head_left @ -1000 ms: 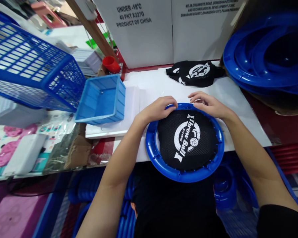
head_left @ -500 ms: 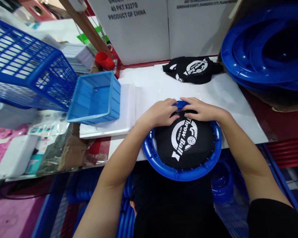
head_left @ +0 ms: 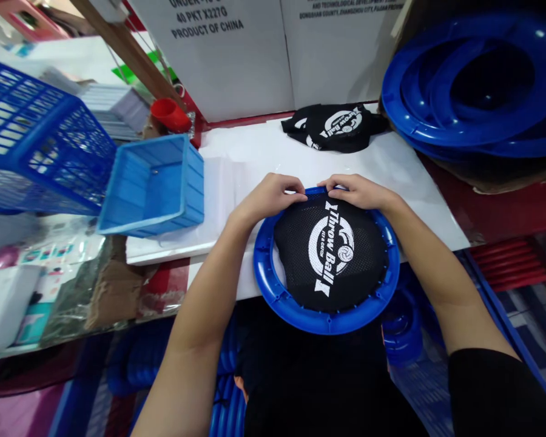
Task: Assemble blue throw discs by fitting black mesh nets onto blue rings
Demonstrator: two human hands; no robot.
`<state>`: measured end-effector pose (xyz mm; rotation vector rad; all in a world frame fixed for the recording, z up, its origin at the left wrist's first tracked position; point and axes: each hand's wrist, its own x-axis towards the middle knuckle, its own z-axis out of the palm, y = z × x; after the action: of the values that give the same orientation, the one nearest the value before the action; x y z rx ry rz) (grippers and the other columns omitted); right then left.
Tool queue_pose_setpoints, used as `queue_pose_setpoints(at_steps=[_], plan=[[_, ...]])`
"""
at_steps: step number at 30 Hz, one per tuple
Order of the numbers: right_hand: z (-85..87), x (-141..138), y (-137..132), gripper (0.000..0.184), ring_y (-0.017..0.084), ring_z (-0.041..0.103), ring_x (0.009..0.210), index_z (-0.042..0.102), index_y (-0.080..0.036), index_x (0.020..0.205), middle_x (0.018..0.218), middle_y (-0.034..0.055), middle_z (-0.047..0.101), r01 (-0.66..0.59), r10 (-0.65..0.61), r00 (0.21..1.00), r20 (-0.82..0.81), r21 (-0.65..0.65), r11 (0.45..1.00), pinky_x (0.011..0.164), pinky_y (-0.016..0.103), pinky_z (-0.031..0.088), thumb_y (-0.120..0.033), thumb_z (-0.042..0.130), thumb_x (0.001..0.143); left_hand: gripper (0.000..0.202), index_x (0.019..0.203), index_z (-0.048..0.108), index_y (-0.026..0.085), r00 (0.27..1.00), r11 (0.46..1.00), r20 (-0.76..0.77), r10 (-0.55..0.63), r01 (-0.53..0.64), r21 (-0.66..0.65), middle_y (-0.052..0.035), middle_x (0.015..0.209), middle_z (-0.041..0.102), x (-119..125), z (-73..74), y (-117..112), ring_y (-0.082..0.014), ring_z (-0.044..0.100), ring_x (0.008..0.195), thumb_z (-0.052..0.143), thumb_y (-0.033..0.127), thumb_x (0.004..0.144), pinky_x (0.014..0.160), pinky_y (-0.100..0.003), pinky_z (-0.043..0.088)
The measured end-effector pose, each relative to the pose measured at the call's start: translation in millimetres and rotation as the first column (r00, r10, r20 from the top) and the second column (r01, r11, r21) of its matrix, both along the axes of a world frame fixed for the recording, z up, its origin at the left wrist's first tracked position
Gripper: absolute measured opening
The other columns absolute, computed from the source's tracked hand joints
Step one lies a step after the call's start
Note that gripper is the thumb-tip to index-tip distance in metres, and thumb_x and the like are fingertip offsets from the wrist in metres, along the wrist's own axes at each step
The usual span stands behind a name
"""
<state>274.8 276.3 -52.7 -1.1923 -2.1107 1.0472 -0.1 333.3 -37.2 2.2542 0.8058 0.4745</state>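
Note:
A blue plastic ring [head_left: 273, 285] lies at the near edge of the white board [head_left: 418, 182], half over the edge. Black mesh net [head_left: 330, 255] printed "Throw Ball" in white covers the ring's middle. My left hand [head_left: 268, 197] and my right hand [head_left: 359, 191] sit side by side at the ring's far rim. Both have their fingers curled down and pinch the net's far edge against the rim.
A loose folded black net [head_left: 334, 127] lies at the back of the board. A light blue tray [head_left: 152, 188] and a blue lattice basket [head_left: 31, 145] stand at left, a red cup [head_left: 168, 114] behind. Stacked blue rings [head_left: 473, 85] fill the right; white cartons [head_left: 255, 48] stand behind.
My hands have come together from wider apart on the far rim to the middle of it, fingers now curled onto the net's edge. The view has shifted slightly.

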Motion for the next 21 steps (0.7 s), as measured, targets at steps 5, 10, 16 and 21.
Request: queue_pose_setpoints(at_steps=[5,10,16,21], plan=[[1.5,0,2,0.016,0.029,0.067,0.132,0.061,-0.024,0.094,0.140,0.0092,0.075,0.018,-0.018,1.000,0.014,-0.019,1.000,0.119,0.053,0.046,-0.039,0.058,0.099,0.017,0.088,0.082,0.018,0.998,0.996,0.044,0.037,-0.033,-0.080,-0.0054,0.091,0.083,4,-8.0,3,-0.0223,0.074,0.091,0.072,0.032,0.087,0.090,-0.035,0.057],[-1.1,0,7,0.018,0.029,0.069,0.124,0.065,-0.024,0.093,0.135,0.0092,0.077,0.024,-0.024,1.000,0.015,0.008,1.000,0.114,0.049,0.050,-0.040,0.058,0.098,0.022,0.091,0.083,0.019,0.998,0.993,0.023,0.054,-0.052,-0.108,-0.0061,0.094,0.083,3,-15.4,9,-0.0221,0.073,0.091,0.069,0.035,0.090,0.089,-0.035,0.057],[-5.3,0,14,0.021,0.028,0.070,0.114,0.067,-0.023,0.094,0.129,0.0093,0.078,0.017,-0.020,0.998,0.056,0.047,0.999,0.108,0.045,0.051,-0.041,0.057,0.097,0.023,0.091,0.082,0.018,0.999,0.992,-0.013,0.048,-0.049,-0.113,-0.0062,0.092,0.083,3,-16.0,13,-0.0212,0.071,0.087,0.069,0.036,0.090,0.084,-0.034,0.056],[-3.3,-2,15,0.019,0.027,0.069,0.109,0.071,-0.024,0.094,0.120,0.0066,0.080,0.026,-0.045,0.983,0.176,0.108,0.994,0.103,0.043,0.053,-0.036,0.056,0.098,0.018,0.090,0.082,0.019,0.997,1.000,-0.074,-0.008,0.007,-0.010,-0.0055,0.092,0.083,7,-14.2,14,-0.0206,0.071,0.085,0.066,0.028,0.090,0.090,-0.037,0.056]])
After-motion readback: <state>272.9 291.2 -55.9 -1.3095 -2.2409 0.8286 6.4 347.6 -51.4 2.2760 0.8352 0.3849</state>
